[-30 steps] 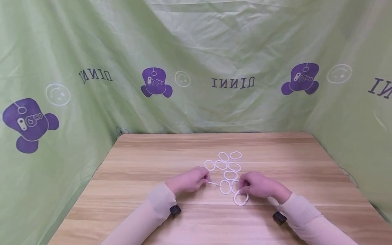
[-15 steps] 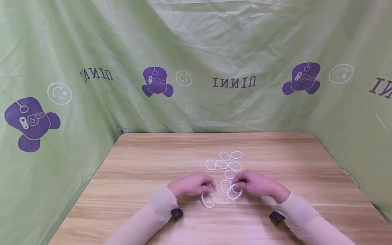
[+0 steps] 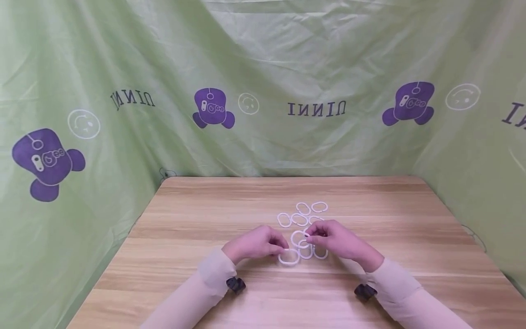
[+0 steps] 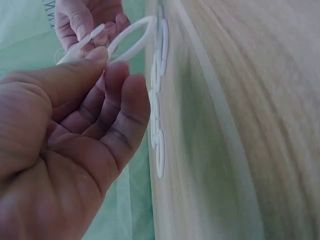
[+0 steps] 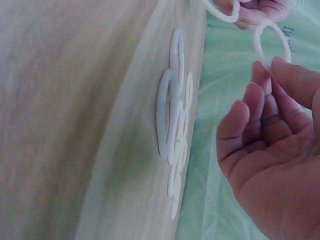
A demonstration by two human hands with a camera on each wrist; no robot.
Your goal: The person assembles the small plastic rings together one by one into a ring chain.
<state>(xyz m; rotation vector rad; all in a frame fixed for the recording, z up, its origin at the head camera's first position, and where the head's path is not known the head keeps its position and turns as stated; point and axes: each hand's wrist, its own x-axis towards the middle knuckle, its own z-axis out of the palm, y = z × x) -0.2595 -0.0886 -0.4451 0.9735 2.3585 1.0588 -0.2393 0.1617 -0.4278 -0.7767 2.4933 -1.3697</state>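
My left hand (image 3: 259, 243) pinches a white oval split ring (image 3: 289, 263) between thumb and fingertips, above the table. To its right, my right hand (image 3: 343, 242) pinches another split ring (image 3: 294, 242) by its edge. The two held rings are near each other, and the right wrist view shows a gap between the right hand's ring (image 5: 258, 42) and the left hand's ring (image 5: 220, 15). Several similar white rings, among them a far one (image 3: 303, 203), lie flat on the table just beyond and beneath the hands. Parts of the nearer rings are hidden by the right hand.
A wood-grain table (image 3: 213, 201) spreads out under both arms. Green cloth (image 3: 263, 55) with purple figures hangs behind it and at both sides. Each wrist carries a small black camera, one of them at the left cuff (image 3: 236, 285).
Both hands have drawn closer together, the left hand's ring shifting right and the right hand's ring moving left and farther from me. The left hand's ring has turned from edge-on to flatter.
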